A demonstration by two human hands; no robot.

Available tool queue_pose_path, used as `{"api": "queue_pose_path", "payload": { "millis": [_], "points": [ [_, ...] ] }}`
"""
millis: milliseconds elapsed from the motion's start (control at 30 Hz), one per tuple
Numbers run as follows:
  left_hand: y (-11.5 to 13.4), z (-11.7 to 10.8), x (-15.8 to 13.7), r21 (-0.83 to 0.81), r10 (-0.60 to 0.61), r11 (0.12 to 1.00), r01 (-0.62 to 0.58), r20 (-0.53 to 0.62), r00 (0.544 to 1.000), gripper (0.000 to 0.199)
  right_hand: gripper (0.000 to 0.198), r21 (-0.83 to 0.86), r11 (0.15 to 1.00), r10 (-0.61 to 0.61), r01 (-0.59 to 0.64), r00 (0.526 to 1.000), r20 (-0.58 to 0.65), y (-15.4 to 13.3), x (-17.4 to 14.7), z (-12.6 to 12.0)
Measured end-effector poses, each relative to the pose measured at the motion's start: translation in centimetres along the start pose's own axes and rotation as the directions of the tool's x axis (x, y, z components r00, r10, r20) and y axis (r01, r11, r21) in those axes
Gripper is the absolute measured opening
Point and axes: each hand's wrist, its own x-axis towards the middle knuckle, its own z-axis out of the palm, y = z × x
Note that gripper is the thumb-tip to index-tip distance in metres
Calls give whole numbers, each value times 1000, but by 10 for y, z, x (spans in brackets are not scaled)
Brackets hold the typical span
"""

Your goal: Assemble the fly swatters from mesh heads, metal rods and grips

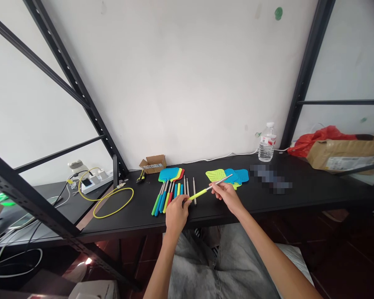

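The held handle point(198, 194) is lime, its rod point(223, 180) silver, the table point(262, 203) black.

1. Black tabletop point(255, 204).
2. Left part: looped yellow cable point(133, 195), small open cardboard box point(152, 166).
3. Middle: fly swatters point(168, 174) side by side, loose handles point(178, 189), thin rods point(194, 189).
4. Right part: overlapping blue and yellow-green swatter heads point(216, 177), upright water bottle point(266, 146).

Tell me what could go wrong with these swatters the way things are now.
The metal rod, held at a slant, might slip from the right grip and drop onto the swatter heads.
The left grip is close to the assembled swatters and could nudge one; their handle ends lie near the front edge of the black table, so one might slide off.
A bump might also scatter the slim grey rods.
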Motion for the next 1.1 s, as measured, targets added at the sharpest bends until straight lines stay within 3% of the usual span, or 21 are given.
{"api": "queue_pose_path", "payload": {
  "millis": [667, 900, 1100],
  "points": [
    [-2, 0, 0, 15, 34, 999, -34, 22, 999, 24, 35, -116, 993, -11, 19, 998, 65, -6, -3, 3],
    [-1, -3, 1, 1, 109, 994, -109, 43, 993, 30, 37, -35, 999, 32, -30, 998, 53, -2, 0, 2],
    [-1, -2, 2, -2, 65, 998, -65, 23, 998, 29, 37, 174, 985, 23, -3, 993, -113, 1, 1, -2]
  ]
}}
